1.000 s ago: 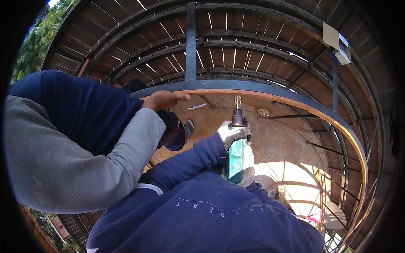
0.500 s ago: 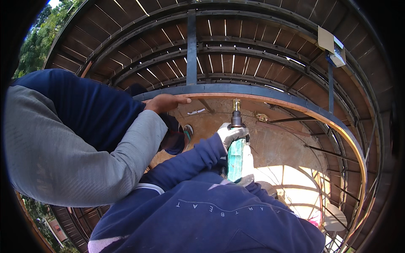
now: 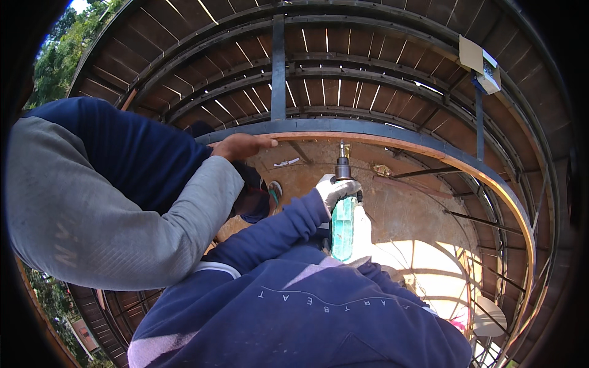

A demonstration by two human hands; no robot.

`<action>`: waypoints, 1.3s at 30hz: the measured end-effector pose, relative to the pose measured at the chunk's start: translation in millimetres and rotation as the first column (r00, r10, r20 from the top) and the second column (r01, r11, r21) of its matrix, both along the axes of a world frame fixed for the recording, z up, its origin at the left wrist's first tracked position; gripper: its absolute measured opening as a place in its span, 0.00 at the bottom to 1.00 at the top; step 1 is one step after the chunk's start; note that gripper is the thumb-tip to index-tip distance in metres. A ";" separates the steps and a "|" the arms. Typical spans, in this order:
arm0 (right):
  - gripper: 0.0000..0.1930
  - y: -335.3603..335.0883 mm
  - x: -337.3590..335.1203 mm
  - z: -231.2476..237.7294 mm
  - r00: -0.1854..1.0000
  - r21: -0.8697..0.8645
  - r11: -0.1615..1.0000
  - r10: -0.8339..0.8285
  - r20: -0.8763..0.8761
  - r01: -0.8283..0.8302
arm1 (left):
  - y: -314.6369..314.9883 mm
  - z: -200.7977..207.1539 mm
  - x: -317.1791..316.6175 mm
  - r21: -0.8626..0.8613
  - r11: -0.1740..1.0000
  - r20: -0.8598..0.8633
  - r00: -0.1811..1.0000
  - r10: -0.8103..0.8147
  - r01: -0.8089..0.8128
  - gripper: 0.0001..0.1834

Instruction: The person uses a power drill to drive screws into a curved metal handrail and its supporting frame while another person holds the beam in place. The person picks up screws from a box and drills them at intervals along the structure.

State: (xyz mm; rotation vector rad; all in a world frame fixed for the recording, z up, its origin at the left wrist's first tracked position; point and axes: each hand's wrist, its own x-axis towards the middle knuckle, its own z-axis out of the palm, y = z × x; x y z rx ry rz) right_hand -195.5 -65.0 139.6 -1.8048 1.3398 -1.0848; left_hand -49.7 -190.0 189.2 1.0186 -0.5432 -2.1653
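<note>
My left hand (image 3: 336, 191), in a white and dark work glove, is closed around the front of a green power drill (image 3: 342, 230). The drill's dark chuck (image 3: 343, 167) holds a brass-coloured bit piece (image 3: 344, 151), its tip at the wooden strip (image 3: 362, 140) under the curved dark metal rail (image 3: 368, 130). Whether the tip touches the wood, I cannot tell. My right hand (image 3: 358, 262) grips the drill's rear, mostly hidden by glare and my sleeve. Left of the bit, a co-worker's bare hand (image 3: 243, 147) holds the strip and rail.
The co-worker's grey-sleeved arm (image 3: 202, 196) crosses close at my left. Curved slatted tiers (image 3: 368, 86) rise beyond the rail, with upright metal posts (image 3: 278, 73). An open cardboard box (image 3: 472, 55) sits at the upper right. Thin diagonal rods (image 3: 485, 222) cross at the right.
The drill and my left hand have moved slightly forward, toward the rail. The co-worker's hand stays at the same place on the strip.
</note>
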 end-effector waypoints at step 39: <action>0.28 -12.6 5.9 23.2 0.773 0.581 0.794 -0.253 0.581 -0.177 | 2.3 -5.9 2.1 0.120 0.993 -0.102 0.994 0.034 -0.022 0.14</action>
